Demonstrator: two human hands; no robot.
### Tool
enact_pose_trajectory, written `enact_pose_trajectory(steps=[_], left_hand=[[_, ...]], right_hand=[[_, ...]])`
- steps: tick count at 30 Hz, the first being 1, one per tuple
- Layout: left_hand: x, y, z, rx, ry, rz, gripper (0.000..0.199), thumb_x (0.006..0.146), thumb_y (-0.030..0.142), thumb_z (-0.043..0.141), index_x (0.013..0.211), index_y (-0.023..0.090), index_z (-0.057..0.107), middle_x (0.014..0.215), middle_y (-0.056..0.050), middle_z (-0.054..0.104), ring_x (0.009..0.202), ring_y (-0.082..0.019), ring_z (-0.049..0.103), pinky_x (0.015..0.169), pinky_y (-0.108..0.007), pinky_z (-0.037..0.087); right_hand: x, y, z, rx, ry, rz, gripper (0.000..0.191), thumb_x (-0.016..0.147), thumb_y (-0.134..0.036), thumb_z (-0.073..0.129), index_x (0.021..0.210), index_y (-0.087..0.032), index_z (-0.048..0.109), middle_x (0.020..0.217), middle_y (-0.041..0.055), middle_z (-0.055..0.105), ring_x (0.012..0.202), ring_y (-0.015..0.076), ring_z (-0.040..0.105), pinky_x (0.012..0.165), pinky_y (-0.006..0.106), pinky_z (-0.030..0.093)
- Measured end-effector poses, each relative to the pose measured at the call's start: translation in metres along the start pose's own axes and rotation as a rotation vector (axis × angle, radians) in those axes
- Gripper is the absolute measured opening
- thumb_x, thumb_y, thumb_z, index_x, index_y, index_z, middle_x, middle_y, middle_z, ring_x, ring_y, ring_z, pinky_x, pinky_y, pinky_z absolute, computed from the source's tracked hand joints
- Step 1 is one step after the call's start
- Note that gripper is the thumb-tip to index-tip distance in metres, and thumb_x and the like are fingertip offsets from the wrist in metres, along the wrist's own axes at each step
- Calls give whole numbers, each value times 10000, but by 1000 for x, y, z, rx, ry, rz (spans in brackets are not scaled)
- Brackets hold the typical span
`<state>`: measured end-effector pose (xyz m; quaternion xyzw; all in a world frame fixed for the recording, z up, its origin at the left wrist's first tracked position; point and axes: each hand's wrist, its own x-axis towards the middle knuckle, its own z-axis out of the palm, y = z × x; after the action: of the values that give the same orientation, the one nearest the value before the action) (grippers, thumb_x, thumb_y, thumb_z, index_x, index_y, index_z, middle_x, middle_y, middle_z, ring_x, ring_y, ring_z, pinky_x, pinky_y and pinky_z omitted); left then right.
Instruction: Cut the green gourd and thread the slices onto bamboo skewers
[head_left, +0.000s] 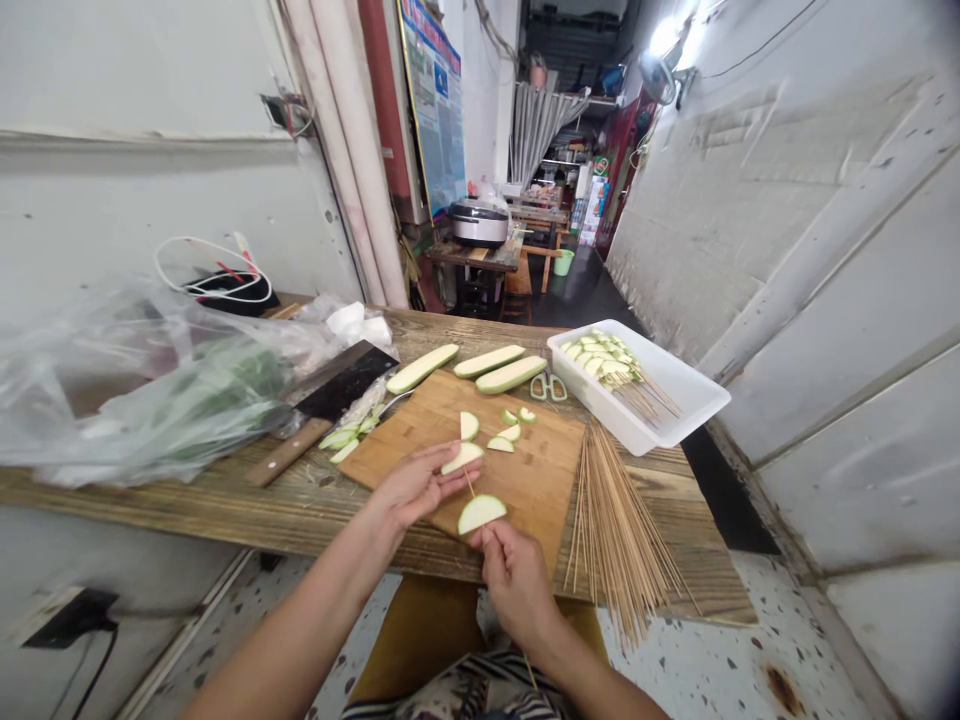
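Observation:
My left hand (416, 487) pinches a half-round zucchini slice (463, 458) above the wooden cutting board (551, 470). A thin bamboo skewer (470, 483) reaches up to that slice; whether its tip is inside it I cannot tell. My right hand (516, 575) is closed around the skewer lower down, just under a second zucchini slice (481, 514) threaded on it. Beyond my fingers, several loose zucchini pieces (501, 444) lie on the board. Past the board's far edge rest three halved zucchini lengths (424, 369).
A white plastic tray (697, 400) of skewered slices stands at the right, a fanned bundle of bamboo skewers (619, 540) nearer me. Scissors (548, 388) lie behind the board. Left are a cleaver (349, 380), zucchini scraps (341, 437) and a plastic bag of greens (202, 390).

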<state>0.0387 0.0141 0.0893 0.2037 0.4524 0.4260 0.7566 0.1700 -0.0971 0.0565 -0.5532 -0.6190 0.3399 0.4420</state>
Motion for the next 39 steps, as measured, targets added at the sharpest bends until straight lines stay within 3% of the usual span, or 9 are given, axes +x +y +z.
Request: enact_pose_trajectory(steps=[19,32,39], left_hand=[[2,-6,8,-41,69,168,153,766,-7,521,730,63,652,790,-101,691,707,-144,657,734,-293,572],[0,-9,6,-39,36,99,137,777,12,516,727,51,638,830,-131,686,738,-180,666,741,-328,574],[-2,-10,8,-63,32,76,117,780,22,522,767,65,630,817,-119,688,728,-180,671,744,-328,573]], right_hand=[[-2,-5,-7,-53,-4,-26,281,882,-206,361,749,-157,604,618,18,597,538,139,524,523,216,351],[-2,3,-5,-4,4,-36,274,886,-212,351,730,-165,572,634,11,556,576,140,509,557,216,358],[-2,4,-2,27,15,-15,285,894,-238,344,708,-179,551,576,-10,492,510,128,445,459,204,298]])
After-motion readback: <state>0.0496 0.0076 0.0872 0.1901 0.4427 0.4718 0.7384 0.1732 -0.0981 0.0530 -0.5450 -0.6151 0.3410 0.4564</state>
